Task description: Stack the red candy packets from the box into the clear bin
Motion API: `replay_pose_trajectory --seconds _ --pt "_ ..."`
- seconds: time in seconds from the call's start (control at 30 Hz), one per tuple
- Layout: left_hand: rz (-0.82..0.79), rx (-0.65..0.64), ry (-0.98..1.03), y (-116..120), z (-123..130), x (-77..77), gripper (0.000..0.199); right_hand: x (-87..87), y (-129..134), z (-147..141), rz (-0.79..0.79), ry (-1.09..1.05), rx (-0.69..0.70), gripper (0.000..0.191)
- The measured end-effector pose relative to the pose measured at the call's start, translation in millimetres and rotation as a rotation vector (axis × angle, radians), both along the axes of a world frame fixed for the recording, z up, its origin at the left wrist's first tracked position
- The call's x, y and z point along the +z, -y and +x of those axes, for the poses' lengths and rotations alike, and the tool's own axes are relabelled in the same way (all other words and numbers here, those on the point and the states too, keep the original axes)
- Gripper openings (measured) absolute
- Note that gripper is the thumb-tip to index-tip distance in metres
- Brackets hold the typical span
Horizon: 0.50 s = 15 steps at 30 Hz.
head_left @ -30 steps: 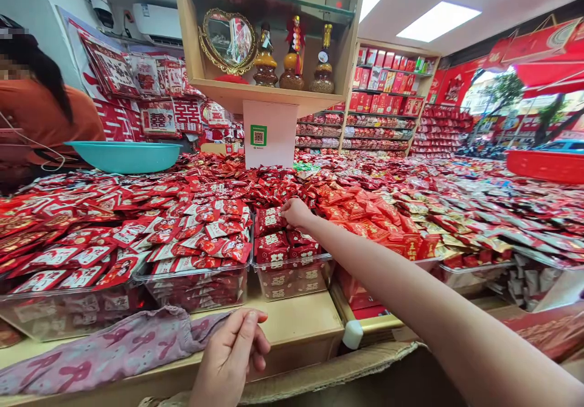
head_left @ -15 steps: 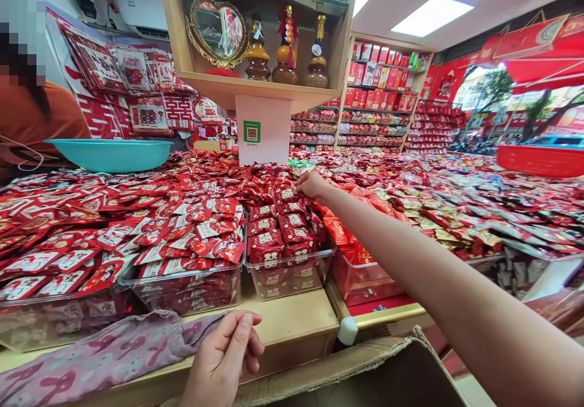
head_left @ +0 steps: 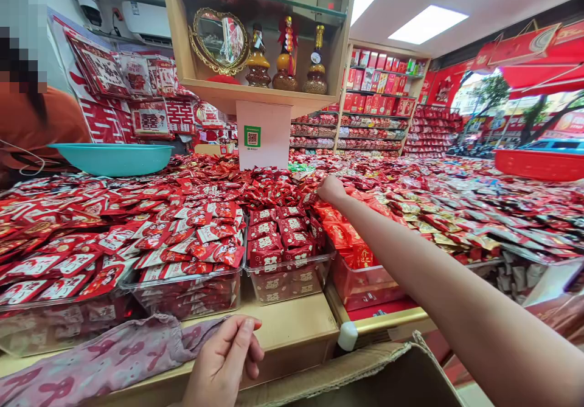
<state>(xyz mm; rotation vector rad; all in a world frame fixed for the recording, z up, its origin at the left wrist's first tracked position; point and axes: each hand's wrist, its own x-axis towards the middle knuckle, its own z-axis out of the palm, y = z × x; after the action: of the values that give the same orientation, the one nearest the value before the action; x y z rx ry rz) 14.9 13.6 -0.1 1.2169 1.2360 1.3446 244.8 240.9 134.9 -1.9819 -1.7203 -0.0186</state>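
Observation:
My right hand (head_left: 332, 189) reaches over the middle of the counter, its fingers closed at the edge of a dark red packet (head_left: 309, 199); the fingertips are partly hidden. Below it, a clear plastic bin (head_left: 287, 285) holds rows of similar dark red packets (head_left: 292, 230) with pale printed characters. Beside that bin, a second one has bright red packets (head_left: 349, 243), under my right forearm. My left hand (head_left: 228, 358) hovers low in front of the counter, thumb resting against curled fingers, nothing visible in it. An open cardboard box (head_left: 365, 370) is just to its right.
A pink patterned cloth (head_left: 123, 358) lies along the front ledge. Heaps of packets (head_left: 68, 230) spread left and right. A turquoise basin (head_left: 112, 160) and a red basin (head_left: 538, 165) sit farther back. A display cabinet (head_left: 260, 93) overhangs the middle. A person in orange (head_left: 43, 115) is at left.
My right hand has moved right, and the dark red packet at its fingers has shifted right with it. My left hand stays nearly still. The view has tilted slightly upward.

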Motion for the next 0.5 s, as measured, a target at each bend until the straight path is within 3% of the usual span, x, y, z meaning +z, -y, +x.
replay_pose_trajectory --seconds 0.2,0.5 --pt "-0.019 -0.014 -0.008 2 0 0.6 0.028 -4.5 6 -5 0.047 0.121 -0.010 0.028" --pt "-0.012 -0.024 0.001 3 1 1.8 0.027 -18.0 2 -8 -0.079 0.286 0.052 0.034"
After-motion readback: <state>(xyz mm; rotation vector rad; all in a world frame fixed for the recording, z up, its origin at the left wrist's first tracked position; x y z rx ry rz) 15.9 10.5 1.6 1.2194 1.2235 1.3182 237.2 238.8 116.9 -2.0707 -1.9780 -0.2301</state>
